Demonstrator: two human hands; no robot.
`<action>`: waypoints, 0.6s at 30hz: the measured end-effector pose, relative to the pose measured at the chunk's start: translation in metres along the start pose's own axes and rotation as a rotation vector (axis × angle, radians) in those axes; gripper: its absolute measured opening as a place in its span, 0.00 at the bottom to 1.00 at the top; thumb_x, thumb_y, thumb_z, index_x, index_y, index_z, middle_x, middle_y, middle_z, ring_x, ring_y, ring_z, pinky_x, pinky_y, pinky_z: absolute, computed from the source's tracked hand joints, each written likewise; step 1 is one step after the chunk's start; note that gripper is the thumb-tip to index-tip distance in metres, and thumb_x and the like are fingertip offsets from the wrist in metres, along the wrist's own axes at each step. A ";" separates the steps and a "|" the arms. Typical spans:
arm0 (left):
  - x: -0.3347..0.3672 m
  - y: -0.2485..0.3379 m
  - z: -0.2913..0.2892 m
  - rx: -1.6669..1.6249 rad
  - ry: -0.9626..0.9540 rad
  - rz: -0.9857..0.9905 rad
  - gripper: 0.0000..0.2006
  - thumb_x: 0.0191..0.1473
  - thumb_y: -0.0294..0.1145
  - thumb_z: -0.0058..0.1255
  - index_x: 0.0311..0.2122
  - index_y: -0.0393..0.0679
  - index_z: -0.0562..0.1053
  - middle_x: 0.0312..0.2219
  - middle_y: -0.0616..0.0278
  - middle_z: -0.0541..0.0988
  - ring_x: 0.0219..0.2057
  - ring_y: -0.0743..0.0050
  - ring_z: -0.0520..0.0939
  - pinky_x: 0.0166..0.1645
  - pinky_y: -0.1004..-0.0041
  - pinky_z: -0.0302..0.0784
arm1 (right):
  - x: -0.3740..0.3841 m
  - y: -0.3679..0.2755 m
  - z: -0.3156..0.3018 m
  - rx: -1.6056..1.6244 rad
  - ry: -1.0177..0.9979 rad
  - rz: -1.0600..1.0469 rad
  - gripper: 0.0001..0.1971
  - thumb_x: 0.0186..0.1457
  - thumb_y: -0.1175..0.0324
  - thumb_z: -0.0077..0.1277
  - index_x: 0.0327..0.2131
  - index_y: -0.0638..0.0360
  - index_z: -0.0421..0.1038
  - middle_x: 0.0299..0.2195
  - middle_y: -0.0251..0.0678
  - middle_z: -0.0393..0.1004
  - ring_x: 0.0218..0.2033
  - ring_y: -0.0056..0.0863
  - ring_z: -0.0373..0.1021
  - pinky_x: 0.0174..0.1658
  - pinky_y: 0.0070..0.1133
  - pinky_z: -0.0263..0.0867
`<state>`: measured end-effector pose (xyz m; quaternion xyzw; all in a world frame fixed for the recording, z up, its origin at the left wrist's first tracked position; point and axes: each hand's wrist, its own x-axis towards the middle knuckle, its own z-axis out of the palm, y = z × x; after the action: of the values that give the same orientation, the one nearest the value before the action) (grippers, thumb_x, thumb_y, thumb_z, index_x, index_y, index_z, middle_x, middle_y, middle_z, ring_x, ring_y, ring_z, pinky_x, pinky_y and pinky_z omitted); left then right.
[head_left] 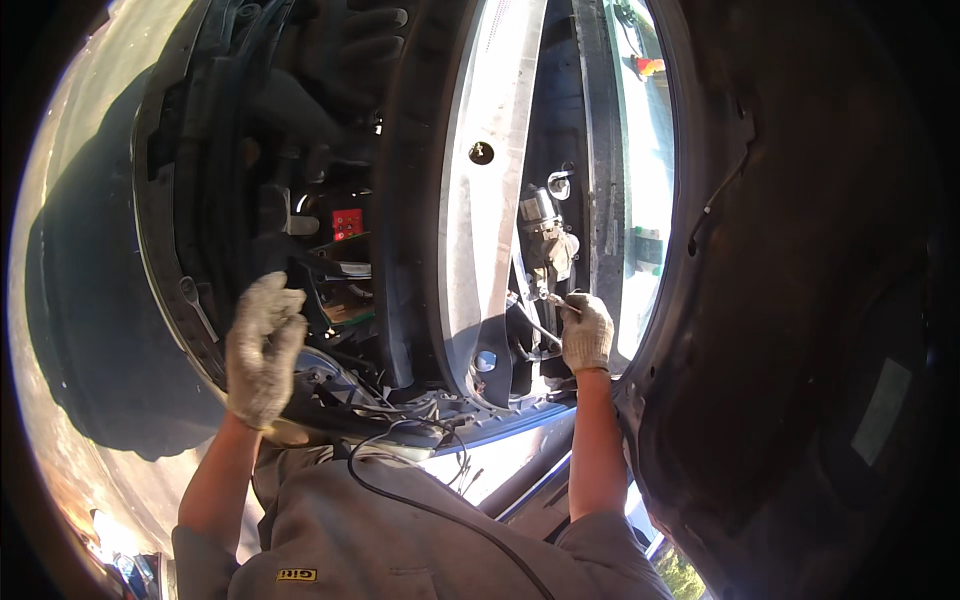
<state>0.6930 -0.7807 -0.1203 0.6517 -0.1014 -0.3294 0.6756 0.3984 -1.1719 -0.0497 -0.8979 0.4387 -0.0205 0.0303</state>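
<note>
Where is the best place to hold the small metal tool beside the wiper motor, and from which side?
Probably by its free near end, coming from below. The small metal tool points up toward the wiper motor, and the gloved right hand already closes on that lower end. The silver panel seems to block the left side.

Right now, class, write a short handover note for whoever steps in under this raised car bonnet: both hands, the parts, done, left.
Left hand, in a pale knit glove, rests open on the black front edge of the engine bay, holding nothing.
Right hand, gloved, grips a slim metal tool just below the grey wiper motor, right of the silver cross panel.
Done: cannot tell.
Left: tool still at the motor's linkage.
</note>
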 end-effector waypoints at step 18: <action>-0.033 -0.054 -0.108 -0.128 0.399 -0.101 0.22 0.68 0.31 0.60 0.63 0.39 0.73 0.52 0.57 0.81 0.54 0.67 0.83 0.63 0.66 0.80 | 0.016 0.043 0.064 0.351 0.138 0.091 0.08 0.63 0.69 0.62 0.43 0.62 0.79 0.35 0.38 0.81 0.34 0.28 0.77 0.40 0.27 0.74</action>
<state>0.7118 -0.6699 -0.1760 0.6640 0.0882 -0.2329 0.7050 0.3789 -1.2086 -0.1161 -0.8545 0.4697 -0.1566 0.1572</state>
